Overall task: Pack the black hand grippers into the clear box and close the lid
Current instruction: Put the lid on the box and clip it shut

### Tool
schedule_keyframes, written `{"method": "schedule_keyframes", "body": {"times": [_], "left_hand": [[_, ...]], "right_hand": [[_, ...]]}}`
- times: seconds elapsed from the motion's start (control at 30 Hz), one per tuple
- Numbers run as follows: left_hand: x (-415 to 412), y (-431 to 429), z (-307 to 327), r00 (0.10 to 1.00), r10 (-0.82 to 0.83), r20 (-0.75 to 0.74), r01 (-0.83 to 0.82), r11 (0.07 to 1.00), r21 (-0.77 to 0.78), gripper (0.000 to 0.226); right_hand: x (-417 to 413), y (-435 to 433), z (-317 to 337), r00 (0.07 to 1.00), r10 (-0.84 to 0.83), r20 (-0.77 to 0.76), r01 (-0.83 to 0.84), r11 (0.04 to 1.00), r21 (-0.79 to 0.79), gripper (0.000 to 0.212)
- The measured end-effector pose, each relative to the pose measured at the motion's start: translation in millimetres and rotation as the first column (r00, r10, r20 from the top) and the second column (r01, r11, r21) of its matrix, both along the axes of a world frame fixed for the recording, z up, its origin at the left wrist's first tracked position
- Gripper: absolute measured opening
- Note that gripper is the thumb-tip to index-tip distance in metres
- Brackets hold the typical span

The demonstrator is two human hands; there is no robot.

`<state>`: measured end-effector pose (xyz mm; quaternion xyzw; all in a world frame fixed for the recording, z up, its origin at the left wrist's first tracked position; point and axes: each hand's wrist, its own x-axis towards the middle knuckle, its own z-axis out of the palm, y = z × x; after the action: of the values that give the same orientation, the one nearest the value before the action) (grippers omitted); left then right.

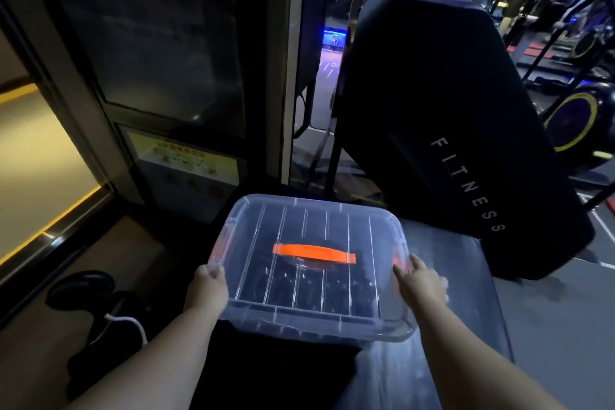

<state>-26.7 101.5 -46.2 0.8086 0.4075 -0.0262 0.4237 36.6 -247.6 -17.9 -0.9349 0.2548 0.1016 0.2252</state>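
- Head view: a clear plastic box (299,331) sits at the centre, on the 9 o'clock part of a grey bench (449,359).
- A clear ribbed lid (362,233) lies flat over the box, covering it from rim to rim.
- A flat orange handle (313,253) lies across the middle of the lid.
- The black hand grippers (342,286) are inside the box. They show only as dark shapes through the lid, mostly on its 6 o'clock half, and their number cannot be told.
- A small orange latch (220,245) sits on the box's 9 o'clock side. An orange blur marks the 3 o'clock side.
- The left hand (208,288) is at the lid's 8 o'clock corner. Its grip is closed on the rim, with the thumb over the top edge and the fingers hidden below.
- The right hand (422,283) is at the lid's 3 o'clock edge. Its grip is wide, with fingers stretched forward and touching the rim near the orange blur. The hand is a little smeared.
- At 1 o'clock stands a tall black padded panel lettered FITNESS (432,93), tilted.
- At 11 o'clock is a dark glass door (159,43).
- At 8 o'clock, on the floor, lies a black rounded object (81,288) with a white cord (133,323).
- At 3 o'clock, far off, is a yellow-rimmed wheel (572,121).
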Motion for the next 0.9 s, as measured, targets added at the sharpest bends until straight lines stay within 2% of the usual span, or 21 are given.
{"method": "schedule_keyframes", "body": {"times": [0.13, 0.23, 0.4, 0.6, 0.67, 0.77, 0.8, 0.9], "left_hand": [[5.2, 2.1, -3.1, 0.998, -0.027, -0.059, 0.033, 0.994, 0.109, 0.052], [14.9, 6.8, -0.5, 0.993, -0.033, -0.118, 0.051, 0.988, 0.146, 0.063], [30.8, 10.7, 5.6, 0.998, 0.011, -0.068, -0.012, 1.0, -0.01, 0.067], [31.5, 16.3, -0.6, 0.999, -0.009, -0.048, 0.003, 0.992, -0.128, 0.081], [29.8, 14.0, 2.5, 0.998, -0.021, -0.055, 0.018, 0.998, -0.058, 0.08], [23.1, 8.2, 5.7, 0.996, -0.091, -0.02, 0.093, 0.975, 0.202, 0.063], [21.7, 6.5, 7.0, 0.995, -0.103, -0.007, 0.101, 0.964, 0.245, 0.057], [22.0, 5.5, 9.1, 0.994, -0.108, -0.01, 0.107, 0.961, 0.255, 0.053]], "right_hand": [[0.4, 3.5, -7.6, 0.998, -0.043, -0.037, 0.045, 0.998, 0.039, 0.057], [-0.9, 2.6, -16.7, 0.996, -0.083, -0.023, 0.085, 0.984, 0.157, 0.057], [-2.3, 1.5, -23.1, 0.993, -0.094, 0.073, 0.058, 0.917, 0.394, 0.057], [0.8, 2.2, -25.4, 0.985, -0.154, 0.072, 0.106, 0.887, 0.449, 0.053], [0.6, 2.4, -27.3, 0.984, -0.162, 0.075, 0.113, 0.89, 0.441, 0.055], [0.0, 2.7, -29.1, 0.982, -0.165, 0.091, 0.109, 0.893, 0.436, 0.057], [0.3, 2.3, -29.7, 0.981, -0.166, 0.1, 0.107, 0.894, 0.435, 0.057], [0.9, 2.0, -30.1, 0.979, -0.165, 0.12, 0.1, 0.902, 0.419, 0.057]]}}
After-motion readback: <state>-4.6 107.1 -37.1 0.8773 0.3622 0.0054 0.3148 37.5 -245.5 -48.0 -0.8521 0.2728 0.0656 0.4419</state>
